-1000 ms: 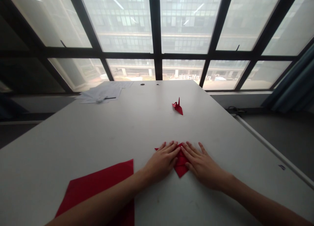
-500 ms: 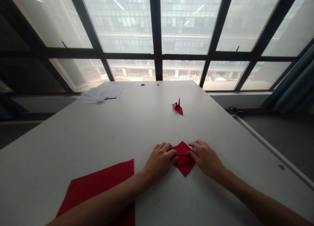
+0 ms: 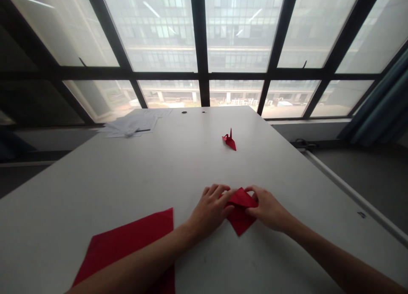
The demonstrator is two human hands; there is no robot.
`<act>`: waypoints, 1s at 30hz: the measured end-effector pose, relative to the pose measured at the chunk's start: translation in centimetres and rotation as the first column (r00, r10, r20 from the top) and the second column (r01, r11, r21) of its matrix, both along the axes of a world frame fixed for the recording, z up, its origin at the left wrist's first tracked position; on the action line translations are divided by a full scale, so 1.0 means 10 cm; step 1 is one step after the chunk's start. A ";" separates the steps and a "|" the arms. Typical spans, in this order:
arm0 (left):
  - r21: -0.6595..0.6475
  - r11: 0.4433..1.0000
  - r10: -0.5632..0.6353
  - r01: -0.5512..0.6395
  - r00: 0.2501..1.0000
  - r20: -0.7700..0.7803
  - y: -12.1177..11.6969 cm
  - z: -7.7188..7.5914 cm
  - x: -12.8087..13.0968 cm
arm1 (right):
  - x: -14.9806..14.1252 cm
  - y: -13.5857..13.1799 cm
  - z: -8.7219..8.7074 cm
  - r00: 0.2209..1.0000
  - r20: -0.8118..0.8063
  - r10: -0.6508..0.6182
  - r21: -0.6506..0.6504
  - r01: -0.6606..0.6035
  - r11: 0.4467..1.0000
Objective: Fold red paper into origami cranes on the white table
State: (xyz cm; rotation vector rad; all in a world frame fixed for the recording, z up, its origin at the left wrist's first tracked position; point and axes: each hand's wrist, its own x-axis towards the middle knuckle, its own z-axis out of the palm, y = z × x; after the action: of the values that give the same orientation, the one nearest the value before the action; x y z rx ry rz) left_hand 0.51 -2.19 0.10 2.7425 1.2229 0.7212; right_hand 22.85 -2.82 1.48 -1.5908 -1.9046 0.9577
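Observation:
A folded piece of red origami paper (image 3: 241, 221) lies on the white table between my hands, one corner pointing toward me. Its upper layer is lifted, leaving a dark gap below the flap. My left hand (image 3: 212, 207) grips the left side, thumb and index finger on the paper. At the right corner my right hand (image 3: 267, 207) pinches the raised layer between thumb and fingers. Part of the paper's left edge is hidden behind the left fingers. Farther back stands a finished red paper crane (image 3: 230, 142).
A large red paper sheet (image 3: 137, 238) lies at the lower left, partly under my left forearm. Loose white papers (image 3: 130, 123) with a dark pen (image 3: 142, 130) are at the far left of the table (image 3: 134, 171). Windows rise beyond the far edge.
Both hands were flat on the paper, then drew apart and took hold of its sides. The right hand has since lifted the upper layer at the right corner.

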 end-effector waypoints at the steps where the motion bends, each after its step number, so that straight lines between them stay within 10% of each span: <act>1: 0.035 0.999 0.031 -0.033 0.998 0.050 -0.01 0.02 -0.01 | 0.00 0.02 0.00 0.997 -0.079 -0.007 -0.019 0.005 1.000; 8: 0.111 0.975 0.158 -0.194 0.949 0.272 -0.02 0.08 -0.05 | 0.10 0.19 0.04 0.896 -0.431 -0.104 0.016 0.123 0.992; 24: -0.208 0.973 0.156 -0.104 0.956 0.250 0.19 0.00 -0.07 | 0.03 0.11 -0.03 0.990 -0.093 0.107 0.363 -0.066 0.929; 30: 0.168 0.982 0.037 -0.088 0.958 0.283 0.09 0.17 -0.11 | 0.09 0.16 0.07 0.982 -0.062 0.176 0.552 -0.113 0.826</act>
State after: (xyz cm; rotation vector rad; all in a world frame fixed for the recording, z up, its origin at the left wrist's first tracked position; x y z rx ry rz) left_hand -0.62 -1.28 1.78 2.6214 1.2406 1.2331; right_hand 23.75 -1.23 2.18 -1.0450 -2.0039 0.4675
